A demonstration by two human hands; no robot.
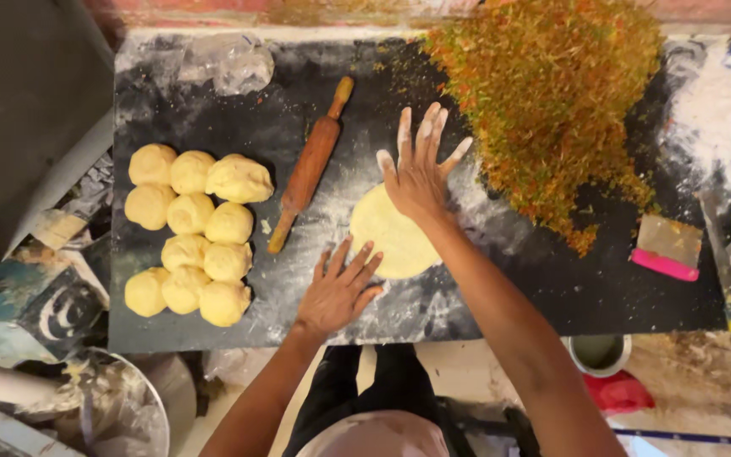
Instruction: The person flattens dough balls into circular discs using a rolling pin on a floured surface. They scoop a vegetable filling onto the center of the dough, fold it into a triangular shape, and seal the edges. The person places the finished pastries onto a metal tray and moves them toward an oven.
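Observation:
A flattened round of yellow dough (387, 237) lies on the floured black work surface (552, 288). My right hand (420, 169) presses its palm on the round's upper edge, fingers spread wide. The fingers of my left hand (338, 289) are apart too, and it rests flat on the board just left of the round, fingertips near its lower left edge. A wooden rolling pin (309, 165) lies slanted to the left of the dough, untouched. Several yellow dough balls (192, 233) sit in a cluster at the board's left side.
A big heap of chopped green and orange filling (552, 93) covers the upper right of the board. A scraper with a pink edge (668, 247) lies at the right. Loose flour (717, 114) is piled at far right. A metal bowl (116, 410) stands below left.

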